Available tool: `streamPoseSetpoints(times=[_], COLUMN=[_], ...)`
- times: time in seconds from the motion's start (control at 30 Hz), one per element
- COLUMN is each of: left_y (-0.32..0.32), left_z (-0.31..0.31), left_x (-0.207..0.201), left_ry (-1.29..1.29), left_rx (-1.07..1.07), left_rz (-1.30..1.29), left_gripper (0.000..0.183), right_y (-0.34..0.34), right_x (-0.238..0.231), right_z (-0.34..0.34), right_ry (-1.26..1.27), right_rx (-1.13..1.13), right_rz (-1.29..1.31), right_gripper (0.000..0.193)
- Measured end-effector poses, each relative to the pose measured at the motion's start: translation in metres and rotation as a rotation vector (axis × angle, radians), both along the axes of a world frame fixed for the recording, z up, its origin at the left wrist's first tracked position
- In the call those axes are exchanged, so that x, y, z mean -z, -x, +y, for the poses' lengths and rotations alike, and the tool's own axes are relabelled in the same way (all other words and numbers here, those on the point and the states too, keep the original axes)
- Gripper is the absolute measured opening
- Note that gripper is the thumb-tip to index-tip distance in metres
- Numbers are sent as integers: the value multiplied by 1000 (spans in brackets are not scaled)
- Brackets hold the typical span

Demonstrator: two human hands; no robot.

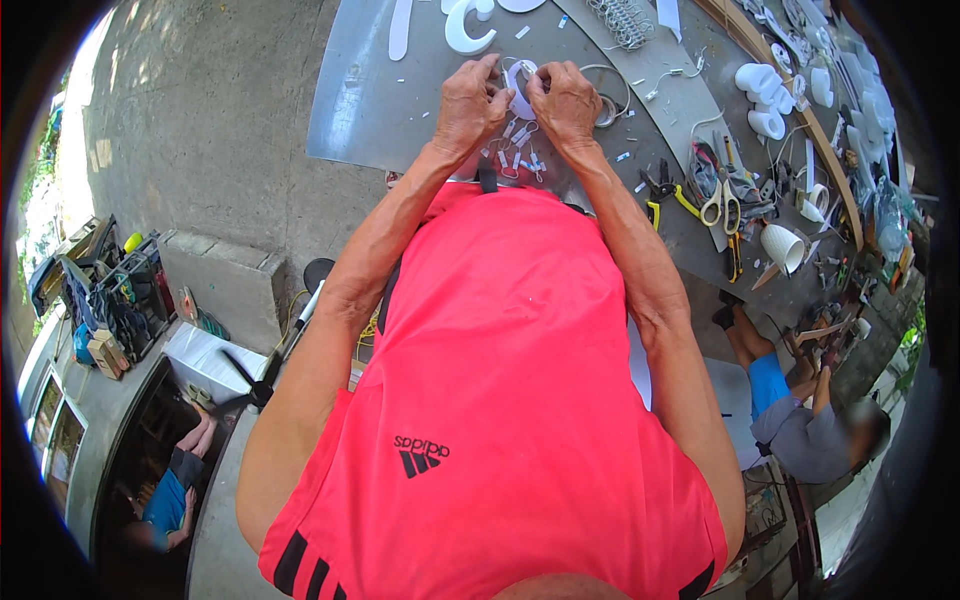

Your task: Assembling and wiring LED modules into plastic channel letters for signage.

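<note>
Both my hands meet over the metal sheet at the top of the view. My left hand (472, 108) is closed in a pinch at the left side of a pale white curved piece (521, 104); what its fingertips hold is too small to make out. My right hand (565, 102) pinches a small white wired module (528, 69) at the piece's upper right edge. Just below lies a string of several small white wired modules (516, 157), looped on thin wire. A larger white curved piece (464, 27) rests beyond my left hand.
The metal sheet (345, 115) covers the worktop. At right lie scissors (721, 208), yellow-handled pliers (684, 200), a white textured cup (782, 248) and white rings (765, 100). A wire coil (622, 22) sits at the top. One person (815, 435) is at right, another (170, 505) at lower left.
</note>
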State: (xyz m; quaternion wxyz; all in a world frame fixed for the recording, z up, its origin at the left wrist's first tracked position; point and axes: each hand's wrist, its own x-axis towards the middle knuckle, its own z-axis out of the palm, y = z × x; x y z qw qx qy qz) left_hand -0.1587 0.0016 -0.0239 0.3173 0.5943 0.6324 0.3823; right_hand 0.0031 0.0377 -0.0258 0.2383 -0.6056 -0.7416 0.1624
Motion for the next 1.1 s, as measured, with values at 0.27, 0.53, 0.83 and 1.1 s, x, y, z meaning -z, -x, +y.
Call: streamPoseSetpoints(times=[0.27, 0.53, 0.83, 1.1], left_y=[-19, -7, -2, -3], left_z=[-17, 10, 31, 36], left_x=[-8, -5, 9, 6], left_ry=[187, -128, -132, -104], left_rx=[-51, -28, 109, 114], left_rz=[-100, 250, 257, 317], left_gripper=[41, 32, 18, 19], right_y=[-4, -9, -11, -27], right_x=[2, 4, 2, 3], right_z=[5, 11, 12, 19], right_ry=[11, 47, 103, 212], right_rx=[-9, -59, -71, -165], right_rz=[31, 27, 63, 205], right_gripper=[11, 9, 10, 15])
